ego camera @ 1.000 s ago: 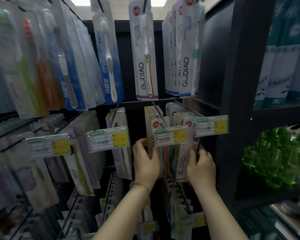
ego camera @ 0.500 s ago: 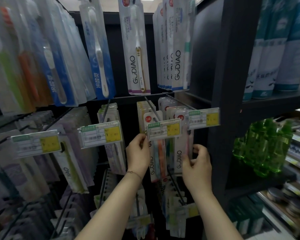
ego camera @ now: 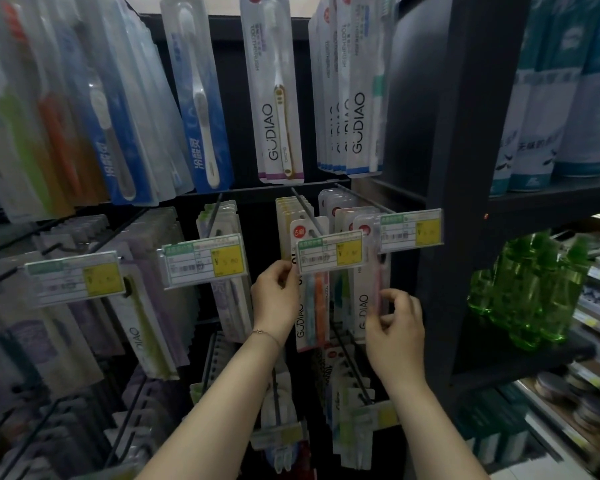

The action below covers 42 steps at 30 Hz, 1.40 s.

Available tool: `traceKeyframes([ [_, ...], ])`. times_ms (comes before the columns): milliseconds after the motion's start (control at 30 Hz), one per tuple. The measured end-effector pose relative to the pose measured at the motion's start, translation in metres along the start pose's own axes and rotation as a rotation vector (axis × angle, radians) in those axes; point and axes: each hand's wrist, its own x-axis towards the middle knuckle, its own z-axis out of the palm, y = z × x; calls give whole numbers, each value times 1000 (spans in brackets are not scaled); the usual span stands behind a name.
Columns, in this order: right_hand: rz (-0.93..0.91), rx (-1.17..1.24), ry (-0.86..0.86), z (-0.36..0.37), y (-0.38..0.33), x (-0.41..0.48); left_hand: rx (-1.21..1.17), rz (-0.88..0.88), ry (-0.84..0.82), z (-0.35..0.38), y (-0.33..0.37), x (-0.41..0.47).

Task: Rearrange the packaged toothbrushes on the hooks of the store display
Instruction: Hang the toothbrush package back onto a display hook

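A white toothbrush pack with orange and blue brushes (ego camera: 312,306) hangs at the front of a middle-row hook (ego camera: 305,213), behind a price tag (ego camera: 329,251). My left hand (ego camera: 274,299) pinches its left edge. To the right hangs a white GUDIAO pack with a pink brush (ego camera: 371,289) on the neighbouring hook (ego camera: 364,199). My right hand (ego camera: 395,323) grips that pack's lower part between thumb and fingers. More packs hang behind both on the same hooks.
Long toothbrush packs (ego camera: 278,98) hang in the row above. More tagged hooks (ego camera: 201,258) stand out to the left and below. A black shelf post (ego camera: 465,202) rises right of my right hand, with green bottles (ego camera: 527,289) on the shelf beyond.
Both packs have slid forward along their hooks toward the price tags. My right hand shifted from the pack's side edge to gripping its lower front. The view came closer.
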Motion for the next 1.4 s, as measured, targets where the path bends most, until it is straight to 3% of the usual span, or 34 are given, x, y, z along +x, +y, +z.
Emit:
traceKeyframes([
  [333, 4, -113, -56, 2, 14, -16, 46, -74, 18, -1, -13, -27],
  [567, -99, -224, -145, -1, 22, -31, 282, 131, -65, -9, -35, -69],
  [900, -182, -328, -203, -7, 30, -51, 422, 149, -171, -17, -42, -101],
  [1067, -272, -398, -222, -5, 36, -68, 584, 273, -254, -18, -47, -123],
  [1200, -337, -470, -207, -5, 50, -89, 775, 437, -230, -21, -58, -145],
  [1400, -374, -576, -247, -6, 75, -116, 871, 567, -266, -15, -84, -181],
])
